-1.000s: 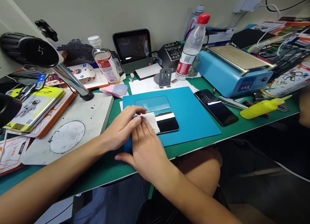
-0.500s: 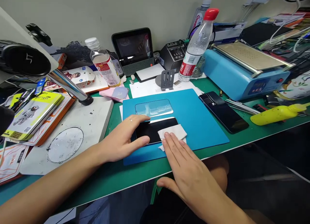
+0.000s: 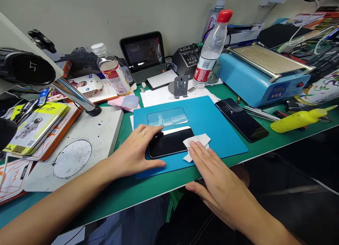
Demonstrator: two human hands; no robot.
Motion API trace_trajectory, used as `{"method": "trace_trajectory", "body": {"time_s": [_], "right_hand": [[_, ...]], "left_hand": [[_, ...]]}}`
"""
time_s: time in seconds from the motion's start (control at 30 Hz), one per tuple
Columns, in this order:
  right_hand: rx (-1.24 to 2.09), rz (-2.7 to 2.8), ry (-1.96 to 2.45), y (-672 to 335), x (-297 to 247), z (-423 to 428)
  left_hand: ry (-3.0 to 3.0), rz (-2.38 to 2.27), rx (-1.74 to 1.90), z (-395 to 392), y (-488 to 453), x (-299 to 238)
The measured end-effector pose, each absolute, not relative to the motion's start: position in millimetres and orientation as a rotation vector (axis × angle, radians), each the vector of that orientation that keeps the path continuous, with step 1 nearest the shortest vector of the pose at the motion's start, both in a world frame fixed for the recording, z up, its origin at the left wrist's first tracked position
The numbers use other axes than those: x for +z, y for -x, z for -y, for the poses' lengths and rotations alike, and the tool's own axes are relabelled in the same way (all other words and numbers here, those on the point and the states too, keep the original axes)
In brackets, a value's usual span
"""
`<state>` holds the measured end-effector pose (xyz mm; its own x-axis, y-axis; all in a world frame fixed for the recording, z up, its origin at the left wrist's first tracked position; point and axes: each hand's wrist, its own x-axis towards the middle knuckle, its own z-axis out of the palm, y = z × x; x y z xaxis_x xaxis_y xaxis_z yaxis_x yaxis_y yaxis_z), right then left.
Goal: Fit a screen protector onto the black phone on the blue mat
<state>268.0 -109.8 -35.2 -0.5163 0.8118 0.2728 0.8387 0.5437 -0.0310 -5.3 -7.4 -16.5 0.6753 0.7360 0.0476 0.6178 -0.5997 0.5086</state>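
A smartphone (image 3: 169, 143) with a dark screen lies face up on a blue mat (image 3: 222, 132). My left hand (image 3: 135, 149) spans its left end, fingertips at the upper edge and thumb along the lower side, steadying it. Under the straight fingers of my right hand (image 3: 212, 171) is a folded white tissue (image 3: 200, 139), pressed down at the phone's right end and partly over the mat. Just behind the phone lies a clear glass screen protector (image 3: 169, 117). Part of the phone's left end is hidden by my left hand.
On the right lie a second dark phone (image 3: 241, 119), tweezers (image 3: 261, 113) and a yellow squeeze bottle (image 3: 296, 120). Behind them stands a blue heating-plate machine (image 3: 246, 79). Two drink bottles, one red-capped (image 3: 208, 54), and a tablet-like display (image 3: 143, 52) stand at the back. A microscope stand (image 3: 79, 96) is left.
My right hand has slid the tissue rightward across the phone to its right end, uncovering more of the screen. My left hand stays at the left end. The view has shifted slightly.
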Motion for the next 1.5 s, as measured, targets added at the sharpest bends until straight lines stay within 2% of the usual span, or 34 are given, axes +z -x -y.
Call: {"method": "trace_trajectory", "body": {"time_s": [0.3, 0.63, 1.03, 1.27, 1.5], "right_hand": [[-0.009, 2.483, 1.473, -275, -42, 106], [-0.111, 2.535, 1.484, -264, -29, 82], [-0.16, 2.536, 1.506, -263, -29, 101], [0.039, 2.377, 1.592, -270, -22, 106], [0.117, 2.34, 1.667, -272, -42, 97]], "left_hand": [[-2.45, -1.097, 0.38, 10, 6, -23], [-2.424, -1.109, 0.385, 9, 6, -24], [-2.39, -1.115, 0.385, 9, 6, -24], [-2.379, -1.121, 0.389, 9, 5, -23], [-2.408, -1.152, 0.368, 9, 5, -25]]}}
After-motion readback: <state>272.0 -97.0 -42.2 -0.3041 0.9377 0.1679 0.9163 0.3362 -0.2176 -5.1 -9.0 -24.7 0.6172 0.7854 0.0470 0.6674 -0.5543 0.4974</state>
